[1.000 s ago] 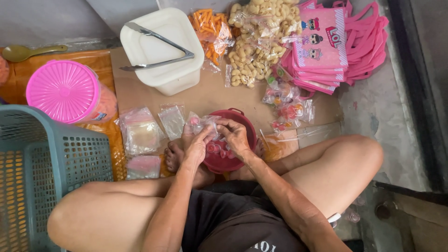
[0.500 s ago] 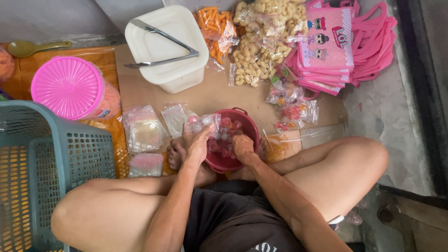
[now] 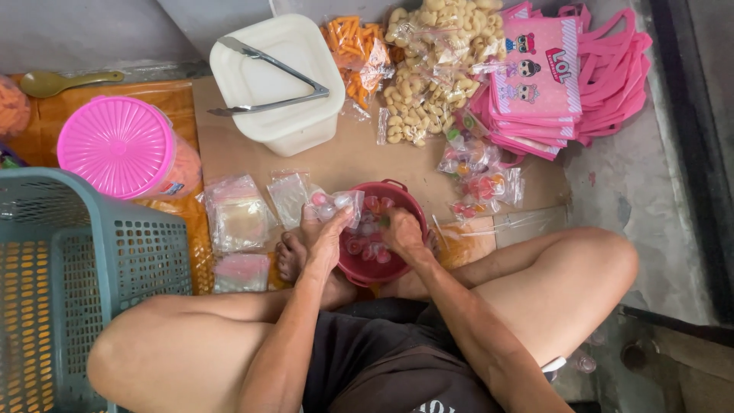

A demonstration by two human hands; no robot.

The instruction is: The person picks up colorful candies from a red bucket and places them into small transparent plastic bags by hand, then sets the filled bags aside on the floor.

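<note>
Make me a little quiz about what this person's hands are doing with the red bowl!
1. True or false: the right hand reaches into the red bowl.
2. What does the left hand hold: A a small clear bag, B a spoon, C a pink lid?
3. What lies on the white tub?

Key: 1 true. 2 A. 3 Metal tongs.

A grey-green basket (image 3: 92,275) stands near left, with a pink lidded tub (image 3: 118,145) beyond it. Far off, metal tongs (image 3: 267,80) lie across a white tub (image 3: 294,126); pink bags (image 3: 566,84) are stacked far right, beside packets of pale snacks (image 3: 428,69)
</note>
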